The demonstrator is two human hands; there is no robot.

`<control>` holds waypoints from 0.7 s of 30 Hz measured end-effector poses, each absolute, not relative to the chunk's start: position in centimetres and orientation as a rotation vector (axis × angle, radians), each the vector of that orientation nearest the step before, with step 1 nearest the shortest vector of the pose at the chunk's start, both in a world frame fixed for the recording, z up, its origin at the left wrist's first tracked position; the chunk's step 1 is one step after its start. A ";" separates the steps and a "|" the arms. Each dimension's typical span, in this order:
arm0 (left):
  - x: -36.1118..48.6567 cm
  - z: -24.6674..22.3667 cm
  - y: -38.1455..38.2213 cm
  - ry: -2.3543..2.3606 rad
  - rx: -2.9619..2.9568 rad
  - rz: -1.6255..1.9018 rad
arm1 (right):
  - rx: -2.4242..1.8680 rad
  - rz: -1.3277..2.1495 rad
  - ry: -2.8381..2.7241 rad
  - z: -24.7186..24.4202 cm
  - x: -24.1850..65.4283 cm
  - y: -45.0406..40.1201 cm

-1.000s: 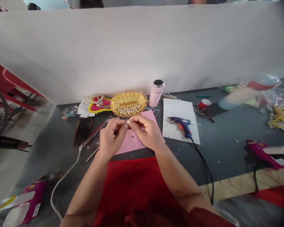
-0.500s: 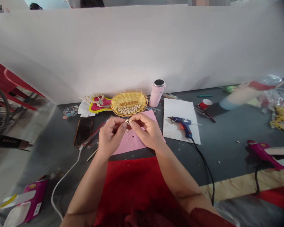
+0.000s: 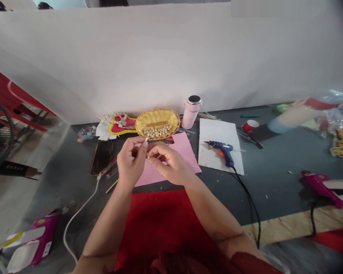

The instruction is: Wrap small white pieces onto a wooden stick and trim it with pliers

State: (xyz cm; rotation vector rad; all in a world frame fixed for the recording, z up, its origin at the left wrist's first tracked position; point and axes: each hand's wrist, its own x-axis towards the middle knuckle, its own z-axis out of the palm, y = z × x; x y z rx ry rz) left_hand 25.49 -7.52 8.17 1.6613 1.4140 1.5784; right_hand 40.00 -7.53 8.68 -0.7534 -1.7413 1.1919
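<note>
My left hand (image 3: 130,161) is closed, with a small pale piece (image 3: 146,140) pinched between thumb and forefinger; it resembles the pieces in the basket. Close beside it, my right hand (image 3: 170,163) curls with thumb and forefinger together at a tiny pale bit (image 3: 148,156), too small to name. Both hands hover over a pink sheet (image 3: 188,154). Just beyond them stands a yellow woven basket (image 3: 157,114) with several small pale cube-like pieces (image 3: 159,132) in it.
A blue glue gun (image 3: 224,151) lies on a white board (image 3: 217,127) at right, its black cord trailing forward. A pink tumbler (image 3: 190,114) stands behind. Left are a phone (image 3: 101,158), a white cable (image 3: 74,219) and a pink pad with yellow edging (image 3: 128,123).
My right hand has drawn slightly down and away from the left fingertips, where the two had met. The left hand has turned a little, and its pale piece now points upward.
</note>
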 end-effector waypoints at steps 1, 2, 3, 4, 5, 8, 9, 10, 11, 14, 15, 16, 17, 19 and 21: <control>25.5 8.1 -7.5 1.413 1.672 1.568 | -0.767 1.196 -1.748 8.7 39.9 -7.6; 25.5 8.1 -7.5 1.416 1.681 1.559 | -0.778 1.195 -1.747 8.6 39.9 -7.7; 25.5 8.0 -7.5 1.421 1.685 1.554 | -0.785 1.188 -1.733 8.6 39.9 -7.6; 25.4 8.0 -7.5 1.425 1.685 1.552 | -0.787 1.174 -1.702 8.6 40.0 -7.6; 25.4 8.0 -7.5 1.429 1.684 1.553 | -0.792 1.150 -1.654 8.5 40.2 -7.5; 25.4 8.0 -7.6 1.389 1.665 1.550 | -0.847 1.043 -1.503 8.4 40.9 -6.9; 25.5 8.0 -7.6 1.353 1.654 1.540 | -0.873 1.012 -1.476 8.4 41.1 -6.7; 25.5 8.0 -7.7 1.313 1.640 1.528 | -0.892 0.988 -1.467 8.4 41.3 -6.6; 25.6 8.1 -7.7 1.275 1.625 1.518 | -0.904 0.973 -1.474 8.4 41.4 -6.5; 25.8 8.0 -7.9 1.208 1.596 1.499 | -0.897 0.963 -1.529 8.5 41.4 -6.6; 25.8 8.0 -7.9 1.201 1.590 1.495 | -0.893 0.965 -1.547 8.5 41.3 -6.7; 25.9 8.0 -8.0 1.193 1.582 1.493 | -0.891 0.966 -1.560 8.6 41.2 -6.8; 25.9 8.0 -8.0 1.185 1.574 1.491 | -0.892 0.965 -1.568 8.6 41.2 -6.9; 25.9 7.9 -8.0 1.165 1.568 1.487 | -0.896 0.949 -1.579 8.7 41.1 -7.0; 26.0 7.9 -8.1 1.135 1.568 1.478 | -0.889 0.919 -1.593 8.8 41.1 -6.9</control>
